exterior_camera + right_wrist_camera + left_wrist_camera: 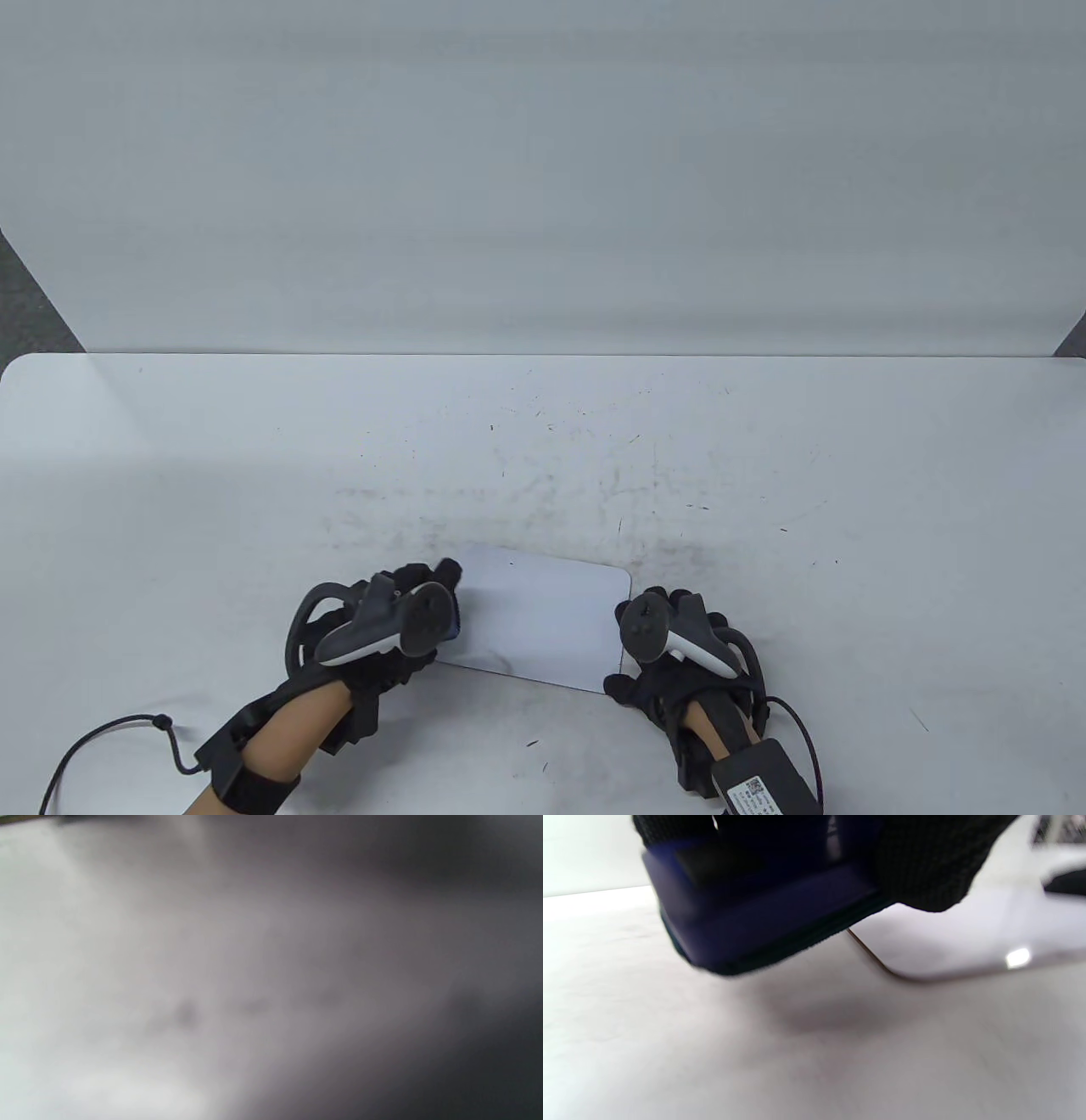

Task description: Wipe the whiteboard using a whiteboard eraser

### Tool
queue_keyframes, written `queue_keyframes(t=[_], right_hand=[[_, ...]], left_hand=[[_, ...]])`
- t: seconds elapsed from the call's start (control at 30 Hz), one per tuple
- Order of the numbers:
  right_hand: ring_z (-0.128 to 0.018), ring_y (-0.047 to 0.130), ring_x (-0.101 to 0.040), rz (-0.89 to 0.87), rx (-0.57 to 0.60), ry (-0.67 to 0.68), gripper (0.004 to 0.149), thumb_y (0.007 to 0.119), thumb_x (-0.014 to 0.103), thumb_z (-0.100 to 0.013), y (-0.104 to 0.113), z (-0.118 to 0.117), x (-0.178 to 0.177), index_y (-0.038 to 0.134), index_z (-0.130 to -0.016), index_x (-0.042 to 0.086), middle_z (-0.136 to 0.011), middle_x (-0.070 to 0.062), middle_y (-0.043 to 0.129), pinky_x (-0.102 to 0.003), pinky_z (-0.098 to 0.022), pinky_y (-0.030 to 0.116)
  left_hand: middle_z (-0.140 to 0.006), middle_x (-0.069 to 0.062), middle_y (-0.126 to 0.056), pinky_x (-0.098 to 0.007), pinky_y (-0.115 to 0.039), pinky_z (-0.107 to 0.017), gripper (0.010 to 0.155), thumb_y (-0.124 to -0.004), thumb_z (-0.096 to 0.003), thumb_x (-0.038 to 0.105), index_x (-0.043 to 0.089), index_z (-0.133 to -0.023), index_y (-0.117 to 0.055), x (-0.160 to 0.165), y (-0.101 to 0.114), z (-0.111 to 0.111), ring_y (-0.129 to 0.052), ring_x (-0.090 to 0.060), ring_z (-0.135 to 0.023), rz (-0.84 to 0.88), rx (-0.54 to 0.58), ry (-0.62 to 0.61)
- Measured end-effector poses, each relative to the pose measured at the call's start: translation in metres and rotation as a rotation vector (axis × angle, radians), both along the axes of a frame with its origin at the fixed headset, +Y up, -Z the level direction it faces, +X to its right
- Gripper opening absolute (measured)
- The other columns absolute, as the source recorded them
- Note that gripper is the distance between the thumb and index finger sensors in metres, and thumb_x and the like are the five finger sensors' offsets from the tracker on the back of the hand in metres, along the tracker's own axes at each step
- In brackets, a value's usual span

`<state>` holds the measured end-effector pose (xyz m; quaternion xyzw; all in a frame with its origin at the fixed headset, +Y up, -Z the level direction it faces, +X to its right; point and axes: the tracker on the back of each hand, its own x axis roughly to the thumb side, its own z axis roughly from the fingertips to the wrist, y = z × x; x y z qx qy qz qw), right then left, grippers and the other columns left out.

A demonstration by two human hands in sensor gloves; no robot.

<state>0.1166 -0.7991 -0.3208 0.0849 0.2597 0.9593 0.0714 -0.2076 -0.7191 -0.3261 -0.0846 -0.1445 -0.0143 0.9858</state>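
Note:
A small white whiteboard (543, 620) with rounded corners lies flat on the table near the front edge. My left hand (424, 594) grips a dark blue whiteboard eraser (763, 916) at the board's left edge; in the left wrist view the eraser hangs slightly above the table beside the board's corner (950, 942). In the table view only a sliver of the eraser (456, 613) shows under the hand. My right hand (653, 671) rests at the board's right edge, fingers hidden under the tracker. The right wrist view is a grey blur.
The white table (254, 475) carries faint smudges and specks behind the board. A white wall panel (543, 170) stands along the table's back edge. A black cable (102, 739) trails from my left wrist.

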Motion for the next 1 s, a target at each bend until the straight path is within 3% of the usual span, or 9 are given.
queue_keyframes(t=[0.17,0.27,0.47,0.57,0.67,0.87,1.0], right_hand=[[-0.097,0.008,-0.044,0.074,0.139,-0.011,0.088,0.06,0.061,-0.029,0.025,0.003,0.007,0.007,-0.093,0.03,-0.107,-0.012,0.008,-0.074,-0.061,0.012],[-0.097,0.007,-0.044,0.129,0.269,-0.024,0.089,0.06,0.061,-0.029,0.052,0.008,0.014,0.006,-0.093,0.03,-0.108,-0.012,0.008,-0.075,-0.062,0.012],[-0.098,0.006,-0.045,0.143,0.492,-0.099,0.09,0.057,0.065,-0.027,0.091,0.019,0.024,0.004,-0.092,0.033,-0.109,-0.012,0.004,-0.076,-0.062,0.011],[-0.099,0.004,-0.045,0.123,0.598,-0.133,0.088,0.051,0.07,-0.027,0.092,0.028,0.029,0.003,-0.093,0.036,-0.11,-0.011,0.003,-0.078,-0.062,0.011],[-0.1,0.007,-0.044,0.109,0.681,-0.129,0.086,0.049,0.07,-0.027,0.091,0.035,0.032,0.009,-0.094,0.036,-0.111,-0.011,0.008,-0.078,-0.062,0.012],[-0.101,0.009,-0.044,0.142,0.713,-0.12,0.085,0.048,0.07,-0.027,0.086,0.041,0.032,0.011,-0.095,0.036,-0.112,-0.011,0.01,-0.078,-0.062,0.013],[-0.101,0.008,-0.044,0.175,0.714,-0.109,0.085,0.047,0.071,-0.027,0.081,0.039,0.03,0.01,-0.095,0.036,-0.111,-0.01,0.01,-0.078,-0.062,0.013]], left_hand=[[-0.108,-0.014,-0.054,-0.06,-0.074,-0.066,0.095,-0.091,-0.0376,0.041,0.014,-0.108,-0.034,-0.06,0.018,-0.005,-0.078,-0.043,-0.097,0.429,0.127,0.226],[-0.108,-0.011,-0.065,-0.068,-0.066,-0.067,0.094,-0.093,-0.0362,0.045,0.018,-0.107,-0.038,-0.094,0.01,-0.006,-0.075,-0.044,-0.101,0.611,0.168,0.37],[-0.111,-0.007,-0.057,-0.067,-0.049,-0.073,0.094,-0.091,-0.0385,0.045,0.023,-0.103,-0.026,-0.142,-0.019,-0.011,-0.058,-0.036,-0.109,0.682,0.05,0.552],[-0.113,-0.01,-0.049,-0.068,-0.043,-0.073,0.094,-0.091,-0.0384,0.045,0.025,-0.103,-0.025,-0.161,-0.034,-0.009,-0.05,-0.039,-0.11,0.664,0.003,0.622],[-0.116,-0.023,-0.031,-0.075,-0.035,-0.071,0.093,-0.091,-0.0377,0.047,0.027,-0.105,-0.03,-0.173,-0.039,-0.004,-0.034,-0.058,-0.107,0.553,-0.031,0.692],[-0.115,-0.026,-0.019,-0.077,-0.028,-0.07,0.093,-0.086,-0.038,0.055,0.019,-0.107,-0.035,-0.172,-0.046,-0.007,-0.02,-0.061,-0.106,0.167,-0.081,0.809],[-0.114,-0.029,-0.018,-0.078,-0.027,-0.07,0.095,-0.081,-0.0388,0.058,0.015,-0.108,-0.033,-0.167,-0.047,-0.007,-0.018,-0.062,-0.105,0.091,-0.069,0.841]])
